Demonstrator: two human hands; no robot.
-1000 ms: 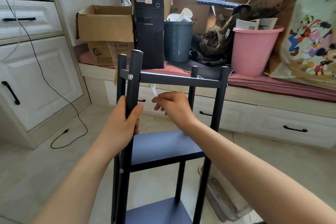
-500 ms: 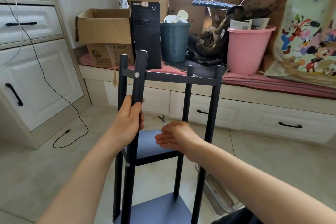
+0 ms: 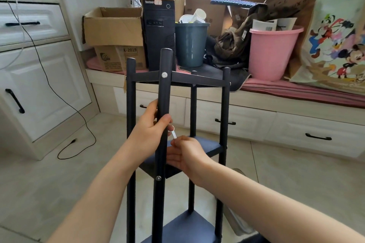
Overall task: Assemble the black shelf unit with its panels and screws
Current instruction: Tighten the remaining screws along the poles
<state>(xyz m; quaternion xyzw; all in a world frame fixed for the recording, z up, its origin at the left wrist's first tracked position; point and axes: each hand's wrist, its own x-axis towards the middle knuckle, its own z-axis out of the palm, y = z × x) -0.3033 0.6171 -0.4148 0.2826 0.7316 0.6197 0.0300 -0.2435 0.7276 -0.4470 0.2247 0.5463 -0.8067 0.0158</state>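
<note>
Now right hand has dropped from the top rail, fingers pinching the small wrench beside the front post. Left hand still clamps that post (steadying it). Likely heading for the middle-shelf screw.

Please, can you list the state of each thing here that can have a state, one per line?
Shelf unit: standing upright, panels fitted.
Front post: upright, gripped by left hand.
Small wrench: pinched in right hand.
Cardboard box: flaps open.
Cabinet drawer: shut.
Pink bucket: upright, papers inside.
</note>
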